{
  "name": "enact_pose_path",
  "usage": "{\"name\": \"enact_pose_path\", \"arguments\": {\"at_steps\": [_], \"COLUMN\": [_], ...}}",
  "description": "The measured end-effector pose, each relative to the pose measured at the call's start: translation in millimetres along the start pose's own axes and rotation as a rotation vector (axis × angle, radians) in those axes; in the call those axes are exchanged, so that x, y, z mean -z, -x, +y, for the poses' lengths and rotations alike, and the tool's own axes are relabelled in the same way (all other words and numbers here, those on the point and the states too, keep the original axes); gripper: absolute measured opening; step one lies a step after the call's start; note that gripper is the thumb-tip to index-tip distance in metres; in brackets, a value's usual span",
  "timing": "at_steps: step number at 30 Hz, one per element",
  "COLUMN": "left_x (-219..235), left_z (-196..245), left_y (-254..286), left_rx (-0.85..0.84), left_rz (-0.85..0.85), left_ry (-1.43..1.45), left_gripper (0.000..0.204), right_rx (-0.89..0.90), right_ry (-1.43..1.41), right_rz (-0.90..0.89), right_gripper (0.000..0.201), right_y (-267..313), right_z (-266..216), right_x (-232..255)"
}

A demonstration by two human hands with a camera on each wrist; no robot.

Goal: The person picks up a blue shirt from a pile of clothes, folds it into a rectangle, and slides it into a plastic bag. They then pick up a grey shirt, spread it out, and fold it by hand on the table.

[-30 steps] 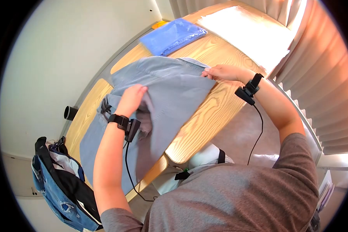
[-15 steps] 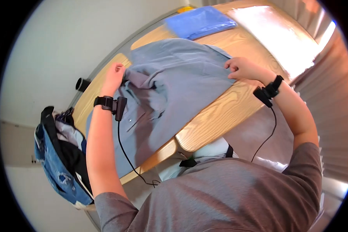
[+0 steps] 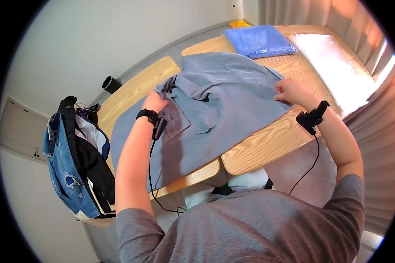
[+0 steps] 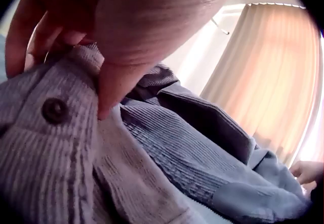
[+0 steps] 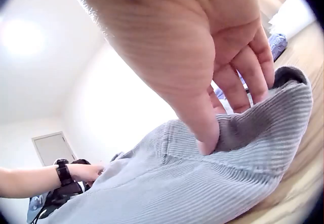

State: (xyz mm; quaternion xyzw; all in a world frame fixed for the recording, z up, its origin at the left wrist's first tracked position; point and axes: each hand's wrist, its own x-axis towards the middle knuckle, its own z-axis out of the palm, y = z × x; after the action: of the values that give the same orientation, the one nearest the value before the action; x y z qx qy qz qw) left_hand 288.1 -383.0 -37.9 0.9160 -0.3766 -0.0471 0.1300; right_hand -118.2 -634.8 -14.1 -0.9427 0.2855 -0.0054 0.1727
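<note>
A grey-blue corduroy shirt [image 3: 239, 103] lies spread and rumpled across the wooden table, some of its front edge folded back. My left hand [image 3: 156, 102] grips the cloth on the shirt's left side. In the left wrist view, thumb and fingers close around the fabric beside a dark button [image 4: 54, 111]. At the opposite end, my right hand [image 3: 296, 93] pinches the shirt's edge. The right wrist view shows the thumb in front of the ribbed cloth [image 5: 228, 176] and the other fingers behind it.
Behind the shirt lies a blue garment in clear plastic [image 3: 261, 41], with a shiny clear plastic bag [image 3: 333, 72] to its right. A heap of denim and dark clothes [image 3: 77, 162] sits at the left. A black bin [image 3: 111, 84] stands beyond the table [image 3: 259, 151].
The left hand swings out past the shirt's left side, then comes back lower with cloth in its grip. The right hand stays at the shirt's right edge. The head view turns left.
</note>
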Motion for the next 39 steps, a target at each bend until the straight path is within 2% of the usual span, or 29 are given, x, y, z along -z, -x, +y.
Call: {"name": "enact_pose_path", "arguments": {"at_steps": [1,2,3,4,5,6,9,10,11,14,15,18,19,20,22,23,24,25,26,28,29,31,32,34,37,38,39], "left_x": [-1.2,2.3,15.3,16.7,51.1,67.9,142.0,159.1,170.4,166.5,153.3,110.7,96.4,86.7,76.0,78.3,80.0,80.3,80.8,77.8,75.8,70.9,65.3,52.3,30.8,24.2,18.4], "left_z": [-8.7,-12.1,-20.0,-45.0,-45.5,-59.8,-72.7,-68.1,-64.6,-78.2,-88.5,-113.8,-126.5,-125.1,-111.9,-102.6,-93.6,-85.7,-77.5,-53.3,-39.0,-10.5,4.1,33.6,72.2,84.1,95.4], "left_y": [-5.3,-5.1,-9.2,-21.2,-18.5,-17.1,31.3,55.3,80.2,148.5,171.1,236.7,254.4,269.1,283.9,287.8,291.1,291.5,287.9,278.5,272.7,260.8,254.9,243.1,228.3,223.2,217.7], "left_rx": [-0.068,-0.105,-0.129,-0.107,-0.110,-0.185,-0.278,-0.410,-0.541,-0.595,-0.546,-0.468,-0.377,-0.330,-0.272,-0.292,-0.310,-0.301,-0.361,-0.493,-0.493,-0.654,-0.660,-0.715,-0.587,-0.592,-0.504], "left_rz": [-0.033,0.066,0.042,0.174,0.091,0.319,0.465,0.478,0.488,0.512,0.483,0.190,0.012,-0.002,-0.012,0.071,0.153,0.154,0.124,0.125,0.127,0.035,0.037,0.119,0.250,0.255,0.261], "left_ry": [-0.020,-0.011,0.011,0.007,-0.008,-0.048,-0.024,-0.060,-0.095,-0.357,-0.361,-0.230,-0.165,-0.109,-0.046,-0.093,-0.140,-0.135,-0.080,0.023,0.025,0.100,0.100,0.119,-0.078,-0.075,-0.169], "left_gripper": [0.052,0.051,0.050,0.041,0.032,0.025,0.021,0.022,0.024,0.030,0.030,0.034,0.042,0.046,0.049,0.051,0.053,0.053,0.052,0.046,0.046,0.035,0.035,0.025,0.040,0.040,0.043], "right_rx": [-0.003,0.012,0.026,0.023,-0.010,-0.041,-0.047,-0.042,0.001,0.075,0.101,0.099,0.119,0.126,0.016,0.024,0.210,0.396,0.402,0.721,0.721,0.677,0.672,0.236,0.153,0.223,0.222], "right_ry": [0.008,-0.027,-0.064,-0.059,-0.123,-0.186,-0.188,-0.186,-0.138,-0.089,-0.083,-0.070,-0.051,-0.045,-0.013,-0.007,0.149,0.302,0.306,0.323,0.326,0.094,0.096,-0.204,-0.361,-0.364,-0.359], "right_rz": [0.003,0.015,0.026,0.023,0.016,0.007,0.050,0.037,0.090,0.155,0.189,0.157,0.159,0.154,0.066,0.062,0.127,0.191,0.187,0.279,0.280,0.087,0.091,-0.120,-0.138,-0.116,-0.111], "right_gripper": [0.031,0.032,0.033,0.033,0.032,0.032,0.031,0.031,0.028,0.022,0.019,0.015,0.017,0.017,0.037,0.037,0.047,0.058,0.058,0.055,0.055,0.046,0.046,0.031,0.034,0.035,0.035], "right_y": [-1.5,-2.2,-1.9,-1.2,-0.5,0.3,2.7,2.7,2.0,1.0,2.1,6.6,5.8,8.5,18.1,20.4,22.8,24.2,24.3,24.4,22.0,12.1,8.9,3.6,5.6,-2.5,-6.2], "right_z": [3.0,5.9,8.5,10.2,11.7,12.6,12.3,13.9,16.7,22.2,21.6,13.9,12.7,3.7,-20.1,-29.0,-37.2,-45.5,-56.4,-74.7,-74.8,-72.1,-72.8,-76.5,-84.8,-77.8,-69.3], "right_x": [0.7,0.4,0.4,1.2,1.3,0.7,-2.5,-5.0,-8.7,-18.6,-19.5,-18.7,-17.8,-13.6,-8.7,-10.5,-12.4,-14.3,-15.2,-14.8,-16.5,-20.9,-18.7,-14.1,-4.9,-11.3,-16.1]}}
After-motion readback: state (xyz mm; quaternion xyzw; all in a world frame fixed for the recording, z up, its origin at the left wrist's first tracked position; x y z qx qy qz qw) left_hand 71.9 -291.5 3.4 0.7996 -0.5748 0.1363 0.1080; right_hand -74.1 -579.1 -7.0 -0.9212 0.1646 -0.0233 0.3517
